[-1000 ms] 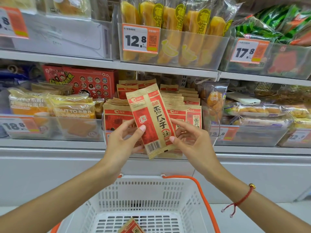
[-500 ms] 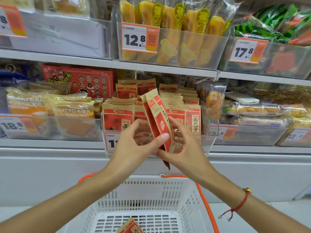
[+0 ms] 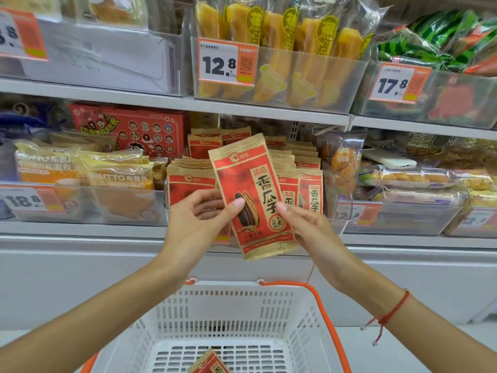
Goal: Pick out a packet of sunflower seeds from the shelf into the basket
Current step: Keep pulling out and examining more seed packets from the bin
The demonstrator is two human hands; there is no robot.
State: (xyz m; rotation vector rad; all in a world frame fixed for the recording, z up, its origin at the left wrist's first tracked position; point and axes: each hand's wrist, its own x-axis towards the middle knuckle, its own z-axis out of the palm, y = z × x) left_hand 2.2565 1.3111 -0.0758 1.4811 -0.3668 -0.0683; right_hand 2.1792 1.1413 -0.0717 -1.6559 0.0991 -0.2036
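A red and tan packet of sunflower seeds [image 3: 251,195] is held upright in front of the shelf, its front with a seed picture facing me. My left hand [image 3: 197,224] pinches its left edge, thumb on the front. My right hand [image 3: 306,227] pinches its right edge. Behind it, several like packets [image 3: 309,189] stand in a clear shelf bin. Below my arms sits the white basket [image 3: 234,313] with orange handles; another seed packet [image 3: 208,363] lies on its bottom.
Bread packs [image 3: 118,179] fill the bin to the left, pastry packs [image 3: 403,181] the bins to the right. A red box [image 3: 129,130] stands behind. The upper shelf [image 3: 174,103] carries yellow snack bags and price tags. A white cabinet front runs below the shelf.
The packet was turned over between both hands: back with barcode a second ago, edge-on half a second ago, front facing me now. Both hands stayed on it at about the same height.
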